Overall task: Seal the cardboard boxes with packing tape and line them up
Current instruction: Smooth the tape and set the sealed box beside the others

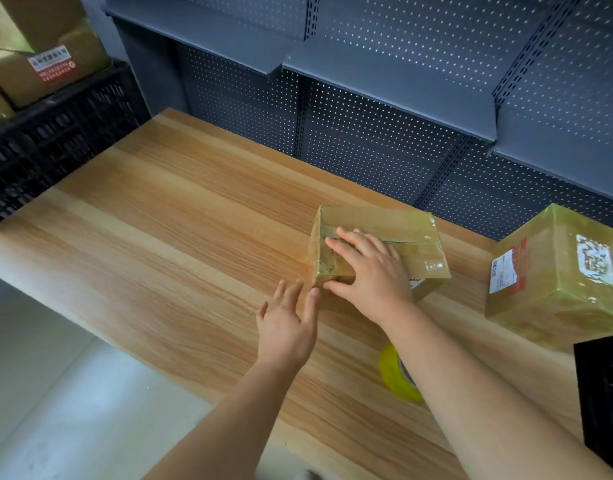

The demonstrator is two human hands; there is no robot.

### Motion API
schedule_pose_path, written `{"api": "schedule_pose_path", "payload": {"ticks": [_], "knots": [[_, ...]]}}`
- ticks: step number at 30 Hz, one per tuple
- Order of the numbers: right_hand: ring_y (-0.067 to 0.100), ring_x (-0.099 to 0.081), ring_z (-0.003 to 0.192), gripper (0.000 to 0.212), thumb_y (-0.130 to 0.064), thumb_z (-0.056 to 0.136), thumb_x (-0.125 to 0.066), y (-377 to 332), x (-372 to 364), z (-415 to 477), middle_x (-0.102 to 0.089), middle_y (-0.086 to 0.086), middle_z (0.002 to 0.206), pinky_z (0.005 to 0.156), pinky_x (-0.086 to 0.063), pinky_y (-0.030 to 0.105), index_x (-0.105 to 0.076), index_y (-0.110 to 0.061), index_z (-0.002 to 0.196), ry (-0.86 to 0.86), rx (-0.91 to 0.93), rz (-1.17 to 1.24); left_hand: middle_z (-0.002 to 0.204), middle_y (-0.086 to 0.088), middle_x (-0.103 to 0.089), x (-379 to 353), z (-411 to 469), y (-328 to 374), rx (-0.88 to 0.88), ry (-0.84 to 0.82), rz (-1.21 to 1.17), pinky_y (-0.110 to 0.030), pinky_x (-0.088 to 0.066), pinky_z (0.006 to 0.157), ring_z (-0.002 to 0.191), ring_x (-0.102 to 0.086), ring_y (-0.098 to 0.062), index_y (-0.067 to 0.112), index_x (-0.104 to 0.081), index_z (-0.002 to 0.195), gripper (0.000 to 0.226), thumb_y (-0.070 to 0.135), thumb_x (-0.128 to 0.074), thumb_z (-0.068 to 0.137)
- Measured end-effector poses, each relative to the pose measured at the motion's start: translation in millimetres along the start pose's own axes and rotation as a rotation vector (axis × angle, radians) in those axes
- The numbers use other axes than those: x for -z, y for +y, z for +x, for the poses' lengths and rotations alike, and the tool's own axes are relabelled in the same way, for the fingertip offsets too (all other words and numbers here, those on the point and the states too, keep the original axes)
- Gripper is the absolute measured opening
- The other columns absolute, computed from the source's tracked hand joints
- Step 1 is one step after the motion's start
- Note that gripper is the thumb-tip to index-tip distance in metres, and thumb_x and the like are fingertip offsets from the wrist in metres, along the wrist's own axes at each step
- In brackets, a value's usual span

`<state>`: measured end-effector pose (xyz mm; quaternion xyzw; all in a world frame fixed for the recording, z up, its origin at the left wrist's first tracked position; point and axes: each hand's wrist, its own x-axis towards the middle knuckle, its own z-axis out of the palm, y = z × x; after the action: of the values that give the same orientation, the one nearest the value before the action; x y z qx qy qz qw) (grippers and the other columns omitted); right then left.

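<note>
At centre right of the frame, a small taped cardboard box [395, 223] sits on the wooden tabletop [159, 237]. The right hand [371, 271] lies flat on its top, fingers straight. The left hand [286, 330] is spread just beside the box's near left corner. A yellow tape roll [393, 372] shows partly under the right forearm. A larger labelled box [558, 282] stands at the right edge, apart from the small box. Grey pegboard shelving [402, 98] fills the top.
</note>
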<state>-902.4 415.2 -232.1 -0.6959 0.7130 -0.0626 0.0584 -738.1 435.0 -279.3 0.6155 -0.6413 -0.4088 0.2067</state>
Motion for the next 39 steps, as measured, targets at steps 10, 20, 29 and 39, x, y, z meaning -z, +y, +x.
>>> {"api": "schedule_pose_path", "payload": {"ticks": [10, 20, 29, 39], "knots": [[0.008, -0.014, 0.146, 0.064, -0.044, 0.089, -0.057, -4, 4, 0, -0.022, -0.022, 0.158, 0.117, -0.013, 0.034, -0.032, -0.045, 0.147, -0.015, -0.025, 0.041, 0.162, 0.008, -0.010, 3, 23, 34, -0.296, -0.095, -0.177, -0.017, -0.010, 0.118, 0.144, -0.008, 0.003, 0.021, -0.009, 0.156, 0.054, 0.032, -0.028, 0.107], [0.007, -0.015, 0.146, 0.071, -0.062, 0.083, -0.063, -1, 0, 0, -0.023, -0.024, 0.157, 0.118, -0.016, 0.037, -0.033, -0.048, 0.146, -0.009, -0.026, 0.043, 0.160, 0.006, -0.025, 6, 22, 6, -0.047, -0.293, -0.057, -0.044, -0.012, 0.121, 0.149, -0.012, -0.013, 0.029, -0.017, 0.155, 0.075, 0.068, -0.023, 0.092], [0.007, -0.015, 0.146, 0.074, -0.063, 0.082, -0.063, -1, 1, 1, -0.022, -0.024, 0.157, 0.117, -0.014, 0.036, -0.031, -0.048, 0.147, -0.009, -0.025, 0.023, 0.109, 0.004, -0.066, 23, 37, -15, -0.479, 0.112, 0.079, -0.039, -0.049, 0.091, 0.104, -0.060, -0.019, 0.017, -0.066, 0.111, 0.030, 0.037, -0.065, 0.090], [0.007, -0.014, 0.146, 0.074, -0.065, 0.083, -0.060, 1, 0, 0, -0.021, -0.023, 0.158, 0.117, -0.013, 0.035, -0.029, -0.048, 0.148, -0.016, -0.009, 0.018, 0.086, 0.000, -0.067, 64, 86, -5, -0.698, 0.051, 0.317, -0.039, -0.049, 0.075, 0.079, -0.062, -0.024, 0.010, -0.067, 0.087, 0.004, 0.007, -0.066, 0.089]]}}
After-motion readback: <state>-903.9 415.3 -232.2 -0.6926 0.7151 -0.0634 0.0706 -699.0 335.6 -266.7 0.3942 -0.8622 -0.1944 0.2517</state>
